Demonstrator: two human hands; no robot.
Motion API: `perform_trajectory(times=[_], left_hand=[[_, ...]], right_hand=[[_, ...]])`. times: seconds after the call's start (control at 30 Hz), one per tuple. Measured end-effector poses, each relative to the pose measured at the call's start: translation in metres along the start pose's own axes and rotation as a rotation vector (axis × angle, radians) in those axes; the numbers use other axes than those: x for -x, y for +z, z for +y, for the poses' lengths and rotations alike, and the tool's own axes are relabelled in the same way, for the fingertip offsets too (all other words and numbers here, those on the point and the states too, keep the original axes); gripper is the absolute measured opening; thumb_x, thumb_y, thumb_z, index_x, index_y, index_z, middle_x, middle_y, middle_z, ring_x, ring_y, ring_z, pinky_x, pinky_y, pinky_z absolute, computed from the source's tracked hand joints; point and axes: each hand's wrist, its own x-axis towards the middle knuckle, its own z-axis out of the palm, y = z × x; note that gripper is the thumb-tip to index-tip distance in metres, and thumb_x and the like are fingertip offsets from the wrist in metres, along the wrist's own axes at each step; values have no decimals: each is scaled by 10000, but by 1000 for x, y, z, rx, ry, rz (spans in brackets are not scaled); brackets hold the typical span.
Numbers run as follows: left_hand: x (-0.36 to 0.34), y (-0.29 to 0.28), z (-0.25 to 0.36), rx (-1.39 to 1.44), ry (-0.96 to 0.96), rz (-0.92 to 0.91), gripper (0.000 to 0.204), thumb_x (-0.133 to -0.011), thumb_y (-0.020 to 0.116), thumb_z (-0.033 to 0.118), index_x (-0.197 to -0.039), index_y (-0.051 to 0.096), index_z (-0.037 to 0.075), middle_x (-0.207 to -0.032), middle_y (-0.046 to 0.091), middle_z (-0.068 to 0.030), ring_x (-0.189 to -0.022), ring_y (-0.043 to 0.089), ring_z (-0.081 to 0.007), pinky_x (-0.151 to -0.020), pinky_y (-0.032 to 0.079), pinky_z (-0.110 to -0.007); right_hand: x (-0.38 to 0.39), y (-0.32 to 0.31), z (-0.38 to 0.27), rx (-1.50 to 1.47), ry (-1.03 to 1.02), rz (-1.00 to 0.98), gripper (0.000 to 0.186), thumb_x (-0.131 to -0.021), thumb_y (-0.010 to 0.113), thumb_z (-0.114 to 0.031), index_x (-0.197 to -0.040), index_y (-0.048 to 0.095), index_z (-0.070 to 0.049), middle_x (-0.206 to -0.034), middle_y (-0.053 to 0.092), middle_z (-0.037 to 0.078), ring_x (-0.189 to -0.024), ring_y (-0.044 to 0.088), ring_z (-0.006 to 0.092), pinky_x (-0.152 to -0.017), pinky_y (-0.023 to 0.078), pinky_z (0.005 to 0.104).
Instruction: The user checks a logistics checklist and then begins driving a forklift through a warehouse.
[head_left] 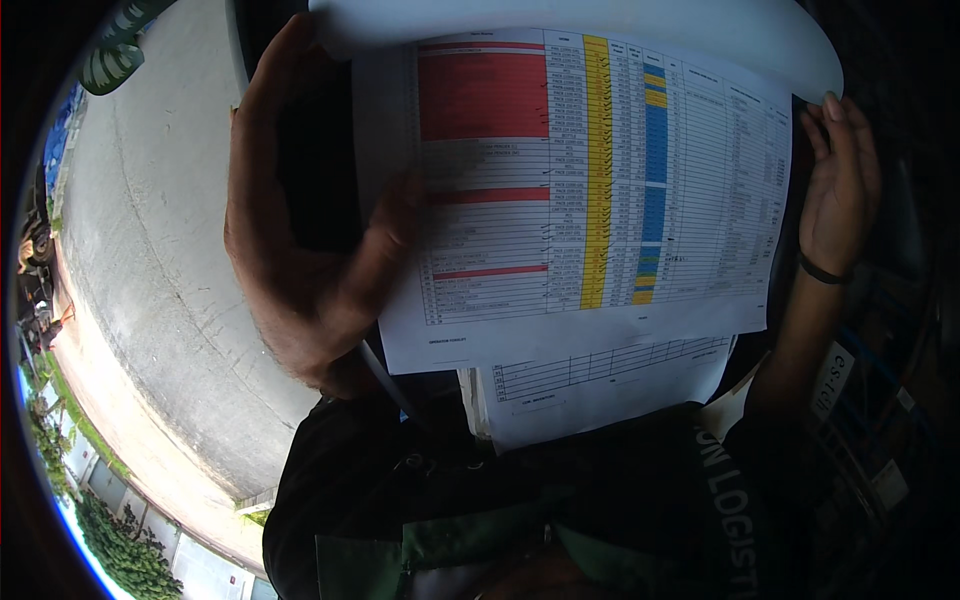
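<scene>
A printed table sheet (pixel 610 230) with red, yellow and blue bands faces me, over further white papers (pixel 610 400). Another page (pixel 580 20) is lifted and curled back along the top. My left hand (pixel 325 290) curves round the left side of the papers, its long finger reaching up to the lifted page and its blurred thumb over the table sheet. My right hand (pixel 835 180), with a dark band at the wrist, pinches the lifted page's right corner. What lies behind the papers is dark and mostly hidden.
A grey concrete surface (pixel 170 220) curves along the left, beside a pale path, greenery (pixel 130 535) and indistinct objects at the rim. Dark clothing (pixel 380 470) with green trim fills the bottom. Dim blue framework with white labels (pixel 890 485) stands at the right.
</scene>
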Motion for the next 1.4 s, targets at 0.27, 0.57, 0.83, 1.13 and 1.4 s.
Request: perform_trajectory(times=[0.27, 0.57, 0.83, 1.13, 1.4], left_hand=[[14, -15, 11, 30, 0, -5, 743, -889, 763, 17, -1533, 406, -83, -1321, 635, -255, -1263, 630, -320, -1135, 470, -449], [20, -16, 12, 2, -44, 85, 898, -741, 895, 109, -1501, 432, -12, -1113, 706, -166, -1149, 690, -285, -1110, 487, -474], [43, -36, 7, -344, 120, -181, 633, -485, 965, 364, -1069, 792, 188, -1222, 743, -88, -1340, 627, -348, -1279, 221, -613], [42, -51, 5, -463, 160, -419, 782, -524, 819, 812, -1071, 834, 253, -1498, 612, -136, -1529, 414, -417, -1265, 16, -723], [38, -53, 8, -504, 158, -476, 830, -531, 842, 796, -1151, 819, 244, -1572, 546, -168, -1560, 351, -440, -1247, 15, -750]], right_hand=[[-2, -23, -11, -81, -139, -53, 336, -1059, 649, -168, -1289, 660, 76, -1268, 661, 159, -1248, 618, 235, -1115, 457, 402], [27, -85, -41, 150, -338, -483, 332, -1013, 676, -214, -1209, 638, 51, -1193, 656, 184, -1154, 619, 309, -1115, 442, 519], [30, -85, -61, 70, -335, -966, 638, -880, 812, -537, -1188, 670, 4, -1067, 657, 148, -1026, 614, 270, -923, 465, 438], [35, -2, -72, 509, -282, -835, 692, -793, 933, -299, -1367, 664, -20, -955, 683, 73, -878, 643, 164, -763, 513, 323], [42, 64, -69, 525, -575, -852, 760, -787, 918, -341, -1416, 639, -20, -922, 692, 74, -816, 679, 185, -704, 597, 347]])
